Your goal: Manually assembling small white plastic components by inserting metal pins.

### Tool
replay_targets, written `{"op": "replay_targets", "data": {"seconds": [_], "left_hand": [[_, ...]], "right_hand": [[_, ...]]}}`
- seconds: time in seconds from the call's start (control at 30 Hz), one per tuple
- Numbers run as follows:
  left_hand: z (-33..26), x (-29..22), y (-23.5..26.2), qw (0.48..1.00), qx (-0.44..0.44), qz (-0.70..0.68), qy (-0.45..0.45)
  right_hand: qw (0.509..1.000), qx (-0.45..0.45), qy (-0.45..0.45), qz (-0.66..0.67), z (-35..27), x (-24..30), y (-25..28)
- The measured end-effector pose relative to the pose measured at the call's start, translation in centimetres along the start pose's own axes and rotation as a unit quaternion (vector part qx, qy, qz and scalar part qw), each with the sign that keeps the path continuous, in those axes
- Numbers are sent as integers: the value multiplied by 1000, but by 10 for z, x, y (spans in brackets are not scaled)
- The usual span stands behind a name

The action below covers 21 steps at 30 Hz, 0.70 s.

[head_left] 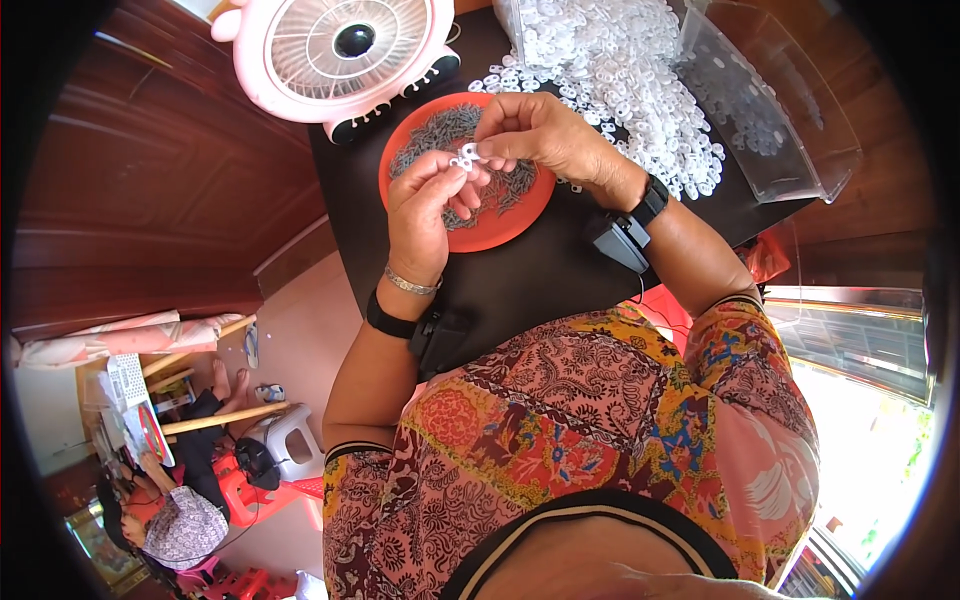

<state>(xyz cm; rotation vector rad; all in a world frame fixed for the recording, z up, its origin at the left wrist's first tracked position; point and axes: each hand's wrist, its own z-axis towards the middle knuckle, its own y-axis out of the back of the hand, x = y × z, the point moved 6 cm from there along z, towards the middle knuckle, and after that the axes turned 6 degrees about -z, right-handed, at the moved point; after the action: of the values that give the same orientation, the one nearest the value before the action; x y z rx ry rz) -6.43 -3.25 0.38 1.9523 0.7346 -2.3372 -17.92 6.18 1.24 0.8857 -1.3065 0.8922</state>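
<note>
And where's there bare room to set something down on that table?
The black tabletop is bare between the round orange tray and the patterned shirt. The far side is crowded: white plastic pieces, clear bin, pink fan.

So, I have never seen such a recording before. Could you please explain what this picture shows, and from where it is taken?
There is no machine: the bare left hand and bare right hand belong to a person. A wide fisheye camera on that person's head looks down, so straight edges bend near the rim. On the black tabletop lies a round orange-red tray with many slender grey pieces. Beyond it, toward the right, is a heap of small flat white pieces, beside a clear plastic bin. Above the tray, both hands pinch a few similar white pieces; their exact number is hard to tell.
</note>
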Motion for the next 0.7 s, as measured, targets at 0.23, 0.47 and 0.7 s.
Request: {"op": "replay_targets", "data": {"seconds": [0.23,0.47,0.7], "left_hand": [[-3,7,5,995,-52,55,62],[-2,7,1,996,-41,51,53],[-3,6,0,996,-41,69,46]], "right_hand": [[997,-34,-26,59,-3,2,6],[999,-9,-8,30,-5,6,1],[1000,-10,13,7,-6,6,-1]]}}
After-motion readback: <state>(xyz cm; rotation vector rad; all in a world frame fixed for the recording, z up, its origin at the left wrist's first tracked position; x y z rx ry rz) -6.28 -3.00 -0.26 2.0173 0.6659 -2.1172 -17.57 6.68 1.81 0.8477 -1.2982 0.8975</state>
